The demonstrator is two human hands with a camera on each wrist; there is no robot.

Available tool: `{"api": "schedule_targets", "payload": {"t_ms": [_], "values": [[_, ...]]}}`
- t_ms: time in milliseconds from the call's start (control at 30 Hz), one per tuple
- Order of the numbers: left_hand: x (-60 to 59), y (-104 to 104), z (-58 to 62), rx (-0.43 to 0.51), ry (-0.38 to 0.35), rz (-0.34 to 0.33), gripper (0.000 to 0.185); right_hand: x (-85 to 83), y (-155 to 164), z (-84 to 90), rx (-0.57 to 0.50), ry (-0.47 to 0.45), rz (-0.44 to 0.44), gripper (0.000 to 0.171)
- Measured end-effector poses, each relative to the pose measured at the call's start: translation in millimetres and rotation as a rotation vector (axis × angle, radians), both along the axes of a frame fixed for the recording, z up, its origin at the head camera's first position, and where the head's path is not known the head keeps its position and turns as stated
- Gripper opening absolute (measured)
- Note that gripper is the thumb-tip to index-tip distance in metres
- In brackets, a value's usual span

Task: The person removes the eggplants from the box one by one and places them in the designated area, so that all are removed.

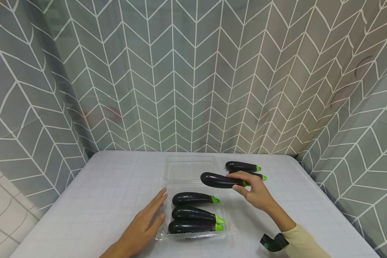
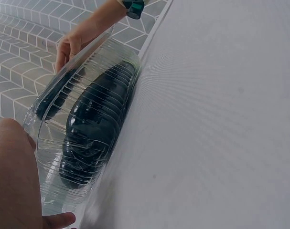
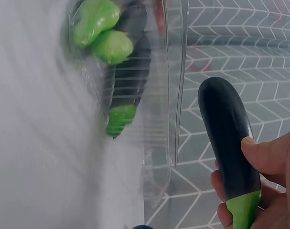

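Note:
My right hand (image 1: pixel 256 191) holds a dark eggplant (image 1: pixel 220 180) near its green stem end, raised above the back part of a clear plastic clamshell box (image 1: pixel 196 235). In the right wrist view, the thumb and fingers wrap around this eggplant (image 3: pixel 226 138). Three eggplants (image 1: pixel 193 214) lie side by side in the box's tray, green ends to the right. Against the box's left side rests my left hand (image 1: pixel 145 222), its fingers stretched out. Through the ribbed wall in the left wrist view, the eggplants (image 2: pixel 97 119) look blurred.
The box's clear lid (image 1: pixel 191 168) lies folded back behind the tray. Two more eggplants (image 1: pixel 242 166) lie on the white-covered table (image 1: pixel 109 193) at the back right, one partly behind my right hand. A patterned grey curtain (image 1: pixel 193 79) encloses the back and sides.

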State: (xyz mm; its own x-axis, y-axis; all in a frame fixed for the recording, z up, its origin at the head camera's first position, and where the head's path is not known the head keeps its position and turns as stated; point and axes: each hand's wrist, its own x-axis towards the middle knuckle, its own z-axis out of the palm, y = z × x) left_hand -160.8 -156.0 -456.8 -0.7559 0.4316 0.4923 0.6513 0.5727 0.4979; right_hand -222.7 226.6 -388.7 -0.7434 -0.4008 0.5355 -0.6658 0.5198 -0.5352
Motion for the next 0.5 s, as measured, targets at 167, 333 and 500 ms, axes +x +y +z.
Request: {"api": "schedule_targets", "payload": {"t_ms": [167, 333, 500], "values": [[0.5, 0, 0.6, 0.006, -0.007, 0.002, 0.056, -2.8, 8, 0.1, 0.012, -0.008, -0.002, 0.032], [1.2, 1, 0.7, 0.008, 0.006, 0.004, 0.056, -3.6, 15, 2.6, 0.023, 0.002, -0.016, 0.031], [1.2, 1, 1.9, 0.007, 0.005, 0.006, 0.056, -3.4, 20, 4.5, 0.025, 0.010, -0.027, 0.032]]}}
